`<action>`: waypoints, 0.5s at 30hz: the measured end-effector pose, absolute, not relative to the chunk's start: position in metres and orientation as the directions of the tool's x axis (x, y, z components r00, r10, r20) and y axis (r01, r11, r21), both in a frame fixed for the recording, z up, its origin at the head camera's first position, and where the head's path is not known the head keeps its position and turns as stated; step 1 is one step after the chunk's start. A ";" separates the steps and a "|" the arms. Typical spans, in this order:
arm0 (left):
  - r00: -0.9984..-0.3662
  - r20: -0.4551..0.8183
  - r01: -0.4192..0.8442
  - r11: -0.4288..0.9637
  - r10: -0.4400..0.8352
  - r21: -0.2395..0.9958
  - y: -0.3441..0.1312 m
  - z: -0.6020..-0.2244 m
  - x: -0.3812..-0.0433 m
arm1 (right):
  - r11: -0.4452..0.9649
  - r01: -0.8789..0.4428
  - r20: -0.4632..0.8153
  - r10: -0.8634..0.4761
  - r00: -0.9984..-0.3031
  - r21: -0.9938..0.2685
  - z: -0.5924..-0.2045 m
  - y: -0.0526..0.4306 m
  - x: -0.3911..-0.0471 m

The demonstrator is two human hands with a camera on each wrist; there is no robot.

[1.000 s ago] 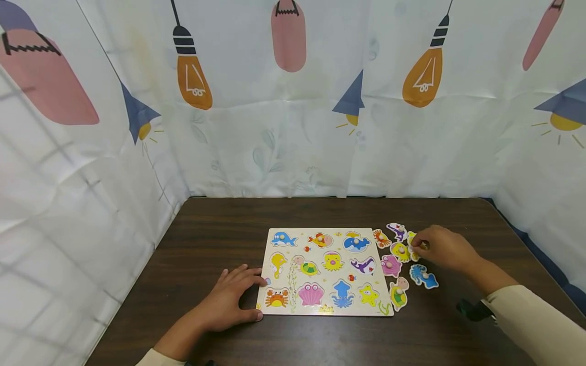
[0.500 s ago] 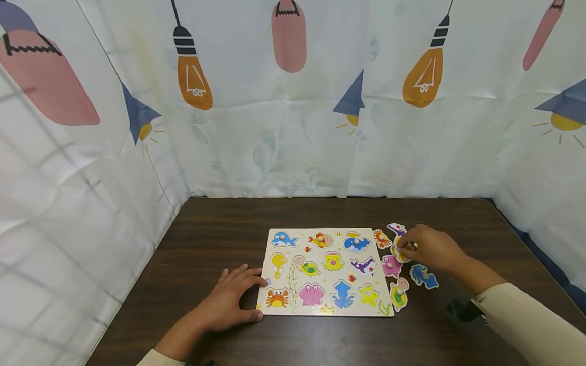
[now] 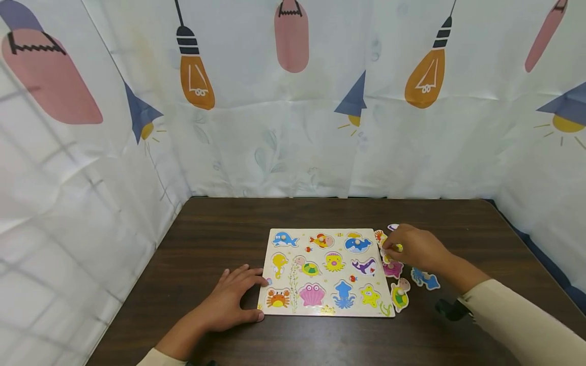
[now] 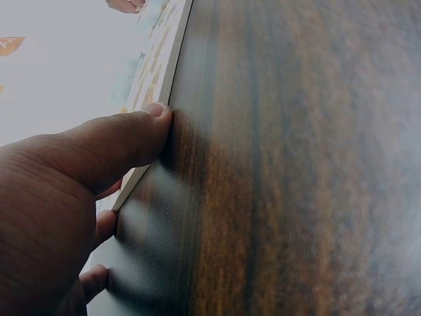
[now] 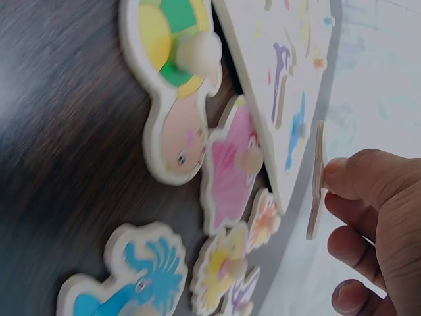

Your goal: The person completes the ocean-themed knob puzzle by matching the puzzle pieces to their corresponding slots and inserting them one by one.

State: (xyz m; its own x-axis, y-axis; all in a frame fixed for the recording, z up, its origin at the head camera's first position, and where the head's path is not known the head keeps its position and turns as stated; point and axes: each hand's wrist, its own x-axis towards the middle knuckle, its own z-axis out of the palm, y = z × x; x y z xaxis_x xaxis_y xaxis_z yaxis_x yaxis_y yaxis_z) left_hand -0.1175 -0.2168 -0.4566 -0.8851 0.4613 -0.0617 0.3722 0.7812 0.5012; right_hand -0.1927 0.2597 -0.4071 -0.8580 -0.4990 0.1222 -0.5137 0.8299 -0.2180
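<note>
A wooden peg puzzle board with sea animal pictures lies flat on the table. Its blue whales and fish carry knobs. My left hand rests at the board's left side, thumb and fingers touching its edges near the front corner. At the board's right edge, my right hand pinches a yellow puzzle piece; the right wrist view shows that piece edge-on, raised off the table. Beneath and beside this hand lie a crab piece, a pink shell piece, another yellow piece and a purple piece.
A turtle piece sits against the board's right edge, and a blue squid piece lies farther right. The dark wooden table ends at a white patterned curtain behind and at the sides.
My right hand has moved left with the yellow puzzle piece, from the outer side of the loose pieces toward the board's right edge. My left hand stays in place.
</note>
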 end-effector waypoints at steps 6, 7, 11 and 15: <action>-0.886 -0.061 0.372 0.783 0.460 0.498 -0.217 -0.457 -0.117 | 0.814 -0.539 0.124 -0.524 -0.842 -0.216 -0.407 0.248 -0.194; -0.885 -0.057 0.375 0.781 0.462 0.500 -0.217 -0.457 -0.117 | 0.812 -0.543 0.123 -0.529 -0.840 -0.215 -0.406 0.245 -0.194; -0.885 -0.057 0.377 0.782 0.463 0.497 -0.218 -0.459 -0.117 | 0.810 -0.547 0.120 -0.534 -0.837 -0.211 -0.405 0.237 -0.196; -0.883 -0.054 0.380 0.778 0.466 0.501 -0.219 -0.459 -0.116 | 0.796 -0.566 0.125 -0.552 -0.824 -0.215 -0.406 0.231 -0.197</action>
